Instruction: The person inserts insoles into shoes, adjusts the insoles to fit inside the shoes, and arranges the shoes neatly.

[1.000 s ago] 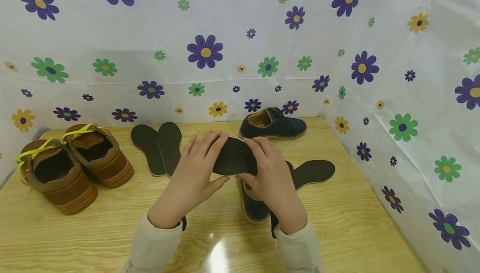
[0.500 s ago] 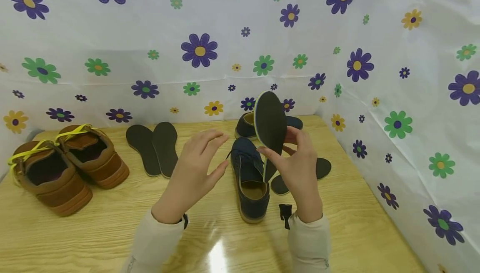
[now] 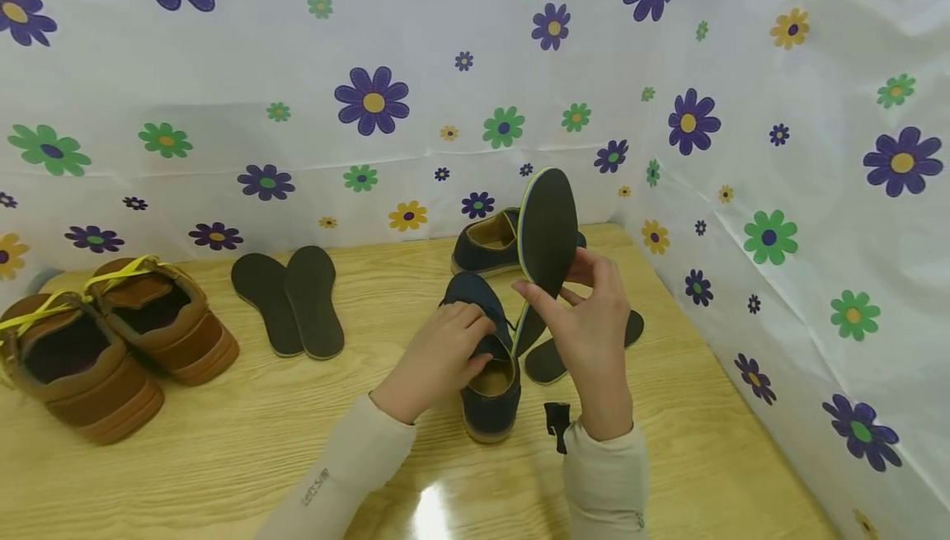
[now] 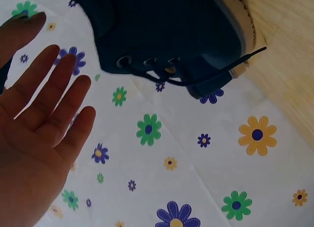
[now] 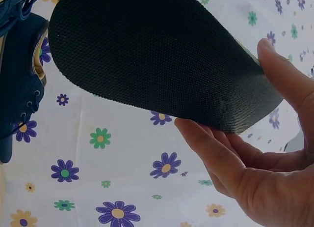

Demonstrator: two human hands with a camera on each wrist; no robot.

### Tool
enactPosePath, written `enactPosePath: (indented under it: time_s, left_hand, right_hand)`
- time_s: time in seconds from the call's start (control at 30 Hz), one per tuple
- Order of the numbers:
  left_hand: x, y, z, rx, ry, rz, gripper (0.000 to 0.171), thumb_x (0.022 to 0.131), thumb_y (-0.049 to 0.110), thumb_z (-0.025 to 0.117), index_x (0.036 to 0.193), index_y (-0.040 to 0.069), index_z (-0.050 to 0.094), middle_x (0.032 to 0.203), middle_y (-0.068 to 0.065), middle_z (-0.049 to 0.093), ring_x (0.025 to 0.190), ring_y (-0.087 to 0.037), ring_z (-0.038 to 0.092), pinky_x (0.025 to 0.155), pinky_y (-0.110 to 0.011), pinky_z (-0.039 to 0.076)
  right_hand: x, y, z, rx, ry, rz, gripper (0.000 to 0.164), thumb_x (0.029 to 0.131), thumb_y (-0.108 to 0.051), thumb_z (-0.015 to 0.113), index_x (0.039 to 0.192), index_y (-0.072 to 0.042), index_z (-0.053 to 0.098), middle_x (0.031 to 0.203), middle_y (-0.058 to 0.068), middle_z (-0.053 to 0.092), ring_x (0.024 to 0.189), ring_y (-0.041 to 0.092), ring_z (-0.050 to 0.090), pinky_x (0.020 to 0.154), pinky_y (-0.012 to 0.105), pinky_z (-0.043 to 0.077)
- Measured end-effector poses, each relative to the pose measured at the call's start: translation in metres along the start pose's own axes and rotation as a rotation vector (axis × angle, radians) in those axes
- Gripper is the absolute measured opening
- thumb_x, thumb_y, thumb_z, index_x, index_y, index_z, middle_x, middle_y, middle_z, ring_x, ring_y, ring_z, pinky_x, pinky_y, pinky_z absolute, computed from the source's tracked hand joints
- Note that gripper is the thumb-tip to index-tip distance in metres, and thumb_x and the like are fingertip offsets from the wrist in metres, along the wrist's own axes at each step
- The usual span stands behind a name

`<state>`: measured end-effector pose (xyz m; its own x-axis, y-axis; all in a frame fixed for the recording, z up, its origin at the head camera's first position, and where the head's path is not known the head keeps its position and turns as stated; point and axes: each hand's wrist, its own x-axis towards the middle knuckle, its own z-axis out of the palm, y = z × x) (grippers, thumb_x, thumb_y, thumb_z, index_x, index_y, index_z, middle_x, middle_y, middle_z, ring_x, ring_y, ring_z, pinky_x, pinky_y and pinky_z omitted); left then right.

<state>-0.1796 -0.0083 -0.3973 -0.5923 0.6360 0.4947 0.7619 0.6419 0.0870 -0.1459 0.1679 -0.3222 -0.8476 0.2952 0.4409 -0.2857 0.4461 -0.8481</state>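
One raised hand (image 3: 592, 317) pinches an insole (image 3: 549, 231).

Small dark lettering (image 3: 315, 487) on the cream-coloured fabric sleeve (image 3: 364, 451) of the left arm seems to begin "Let's"; the rest is unclear. A dark mark (image 3: 640, 520) on the cream-coloured right sleeve (image 3: 604, 474) is illegible.

Left sleeve (image 3: 356, 466) and right sleeve (image 3: 604, 482) were seen in matching off-white, worn down to the wrists. Left was marked with small dark lettering (image 3: 315, 486), too blurred to be read fully. A smaller dark mark (image 3: 640, 519) was seen on the right. A black fitting (image 3: 557, 420) was seen at the right cuff's inner side. Fingers (image 4: 77, 133) were bare.
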Motion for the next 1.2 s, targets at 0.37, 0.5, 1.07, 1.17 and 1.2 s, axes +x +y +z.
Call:
enactPosePath:
  time_s: [0.37, 0.5, 1.07, 1.17, 1.2]
  left_hand:
    - [0.011, -0.001, 0.015, 0.095, -0.204, -0.082, 0.023, 0.077, 0.022, 0.082, 0.088, 0.008, 0.066, 0.092, -0.005, 0.058, 0.088, -0.024, 0.052, 0.080, -0.038, 0.043]
    - [0.012, -0.001, 0.021, 0.122, -0.219, -0.094, 0.025, 0.077, 0.022, 0.082, 0.092, 0.007, 0.069, 0.093, -0.007, 0.059, 0.089, -0.025, 0.052, 0.080, -0.038, 0.042]
    - [0.008, -0.002, 0.031, 0.162, -0.138, -0.092, 0.025, 0.075, 0.019, 0.082, 0.094, 0.007, 0.070, 0.091, -0.007, 0.058, 0.089, -0.025, 0.053, 0.082, -0.039, 0.043]
    - [0.008, -0.002, 0.032, 0.159, -0.121, -0.088, 0.020, 0.077, 0.017, 0.081, 0.091, 0.007, 0.070, 0.089, -0.006, 0.057, 0.086, -0.025, 0.051, 0.080, -0.038, 0.043]
    - [0.007, -0.003, 0.032, 0.157, -0.115, -0.086, 0.019, 0.078, 0.017, 0.080, 0.091, 0.007, 0.070, 0.088, -0.006, 0.057, 0.085, -0.025, 0.051, 0.079, -0.038, 0.043]
  right_hand:
    - [0.001, 0.000, -0.002, 0.005, 0.001, 0.022, 0.066, 0.070, -0.026, 0.088, 0.121, 0.003, 0.057, 0.112, 0.011, 0.056, 0.100, 0.022, 0.058, 0.085, 0.040, 0.054]
    - [0.001, 0.000, -0.003, 0.004, -0.003, 0.024, 0.066, 0.070, -0.027, 0.088, 0.121, 0.003, 0.057, 0.112, 0.011, 0.055, 0.100, 0.022, 0.057, 0.085, 0.041, 0.054]
    - [0.001, -0.001, -0.001, -0.005, -0.007, 0.047, 0.067, 0.069, -0.026, 0.088, 0.122, 0.003, 0.058, 0.111, 0.011, 0.055, 0.099, 0.022, 0.057, 0.086, 0.041, 0.054]
    - [0.001, 0.000, 0.000, -0.005, -0.010, 0.048, 0.067, 0.069, -0.025, 0.088, 0.122, 0.003, 0.058, 0.111, 0.011, 0.055, 0.099, 0.022, 0.057, 0.085, 0.041, 0.054]
    - [0.001, 0.000, 0.000, -0.008, -0.012, 0.048, 0.067, 0.069, -0.025, 0.088, 0.122, 0.003, 0.058, 0.111, 0.012, 0.055, 0.099, 0.023, 0.057, 0.086, 0.042, 0.054]
